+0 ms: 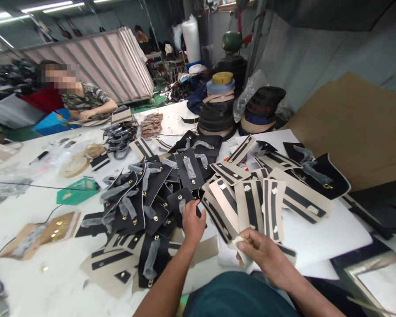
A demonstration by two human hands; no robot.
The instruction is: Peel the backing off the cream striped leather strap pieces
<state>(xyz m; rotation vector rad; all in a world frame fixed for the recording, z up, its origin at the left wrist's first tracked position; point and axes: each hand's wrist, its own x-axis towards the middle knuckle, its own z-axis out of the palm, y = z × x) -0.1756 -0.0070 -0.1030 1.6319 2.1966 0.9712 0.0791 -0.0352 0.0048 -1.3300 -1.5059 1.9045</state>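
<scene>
My left hand (193,222) reaches over the pile, its thumb and fingers apart, at the edge of a black panel (178,198) with a plastic-wrapped strip and a small gold fitting. Whether the fingertips press on that panel I cannot tell. Near the table's front edge, my right hand (265,253) is closed in a pinch on a small cream-white piece (242,248), whose kind is unclear and partly hidden by the fingers. Just beyond it, beige panels with black stripes (249,207) overlap, several bearing small white patches. Black panels (128,215) heap up left of my left hand.
Stacked strap rolls (218,116) stand at the back of the white table (36,237). Brown cardboard (356,127) leans at the right. A green piece (77,191), tape rolls (74,165) and gold fittings (57,229) lie left. Another person (86,99) sits across the table.
</scene>
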